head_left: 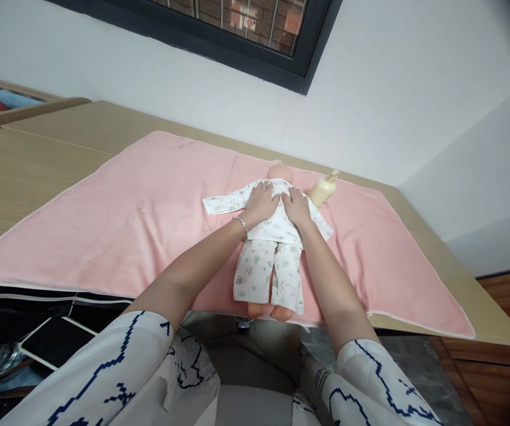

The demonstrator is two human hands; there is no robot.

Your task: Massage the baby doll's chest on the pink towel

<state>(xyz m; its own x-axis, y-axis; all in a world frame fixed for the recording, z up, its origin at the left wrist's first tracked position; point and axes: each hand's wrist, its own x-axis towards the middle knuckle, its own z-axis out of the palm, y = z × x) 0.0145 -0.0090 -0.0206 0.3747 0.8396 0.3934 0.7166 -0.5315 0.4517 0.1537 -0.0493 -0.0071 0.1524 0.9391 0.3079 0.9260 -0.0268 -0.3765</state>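
Observation:
A baby doll (280,172) lies on a pink blanket (117,219), its head toward the wall and its feet toward me. It wears a white printed long-sleeved top (277,228) and matching trousers (255,271). My left hand (261,204), with a silver bracelet at the wrist, rests flat on the left side of the doll's chest. Beside it my right hand (297,208) lies on the right side, fingers stretched out. The thumbs nearly meet in the middle. A baby bottle (323,188) lies just right of the doll's shoulder.
The blanket covers much of a wooden table (73,127) set against a white wall. A dark-framed window (255,29) is above. At the far left stands a wooden-edged tray or crib (28,109) with blue cloth. Below the table's left front edge sits a dark flat object (57,340).

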